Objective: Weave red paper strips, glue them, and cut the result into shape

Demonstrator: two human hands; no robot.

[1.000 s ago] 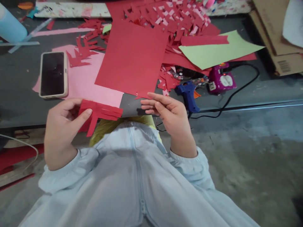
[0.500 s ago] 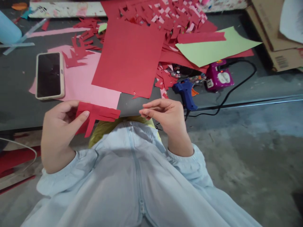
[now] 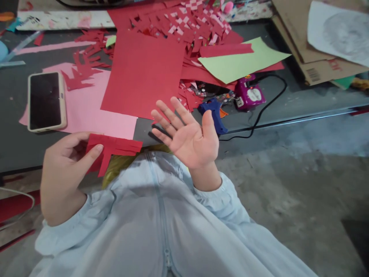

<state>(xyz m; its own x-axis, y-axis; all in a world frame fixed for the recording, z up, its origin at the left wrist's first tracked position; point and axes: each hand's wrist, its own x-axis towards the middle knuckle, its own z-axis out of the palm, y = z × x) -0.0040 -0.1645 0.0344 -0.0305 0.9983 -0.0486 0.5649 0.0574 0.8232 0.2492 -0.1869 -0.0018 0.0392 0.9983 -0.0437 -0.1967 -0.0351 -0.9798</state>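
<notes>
Right at the near edge of the dark grey bench (image 3: 15,148), the left hand (image 3: 65,165) pinches a bright red, slit piece of paper (image 3: 118,144) by one end, thumb on top, which seems to leave its strips free. The right hand (image 3: 188,140) hangs beside it, palm up, fingers spread, grasping nothing. Past them, a blue plastic glue gun (image 3: 212,106) lies near a small purple box (image 3: 248,94), probably for easy reach. A pale-cased black phone (image 3: 44,100) partly covers a flat pink paper sheet (image 3: 89,115), perhaps weighting it; a large red paper sheet (image 3: 144,73) overlaps that.
</notes>
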